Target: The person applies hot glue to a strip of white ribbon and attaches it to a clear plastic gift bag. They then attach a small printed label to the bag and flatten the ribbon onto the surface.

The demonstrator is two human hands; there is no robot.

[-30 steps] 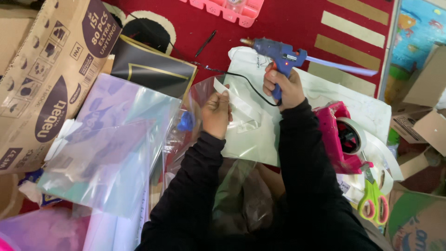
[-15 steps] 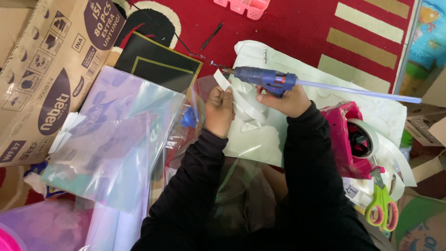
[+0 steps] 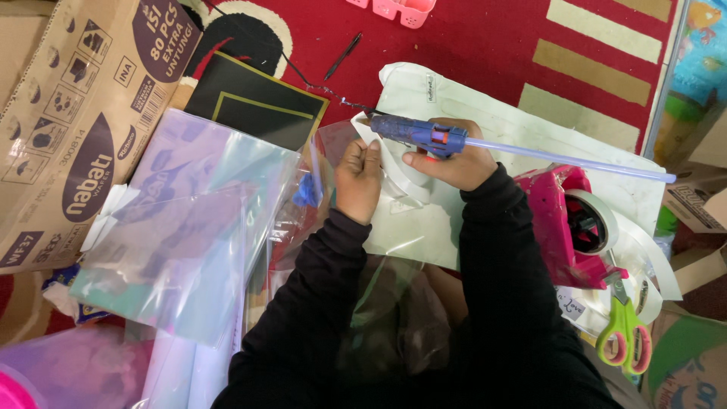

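Lowered level since a second ago, the blue glue gun [image 3: 424,135] sits clenched in the right hand [image 3: 447,163] while the left hand [image 3: 357,180] pinches a light, floppy white paper strip [image 3: 397,170] near its edge, on the white sheet [image 3: 485,121].

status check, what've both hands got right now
Right hand grips blue glue gun, nozzle left. Left hand pinches white paper strip. Nothing between them.
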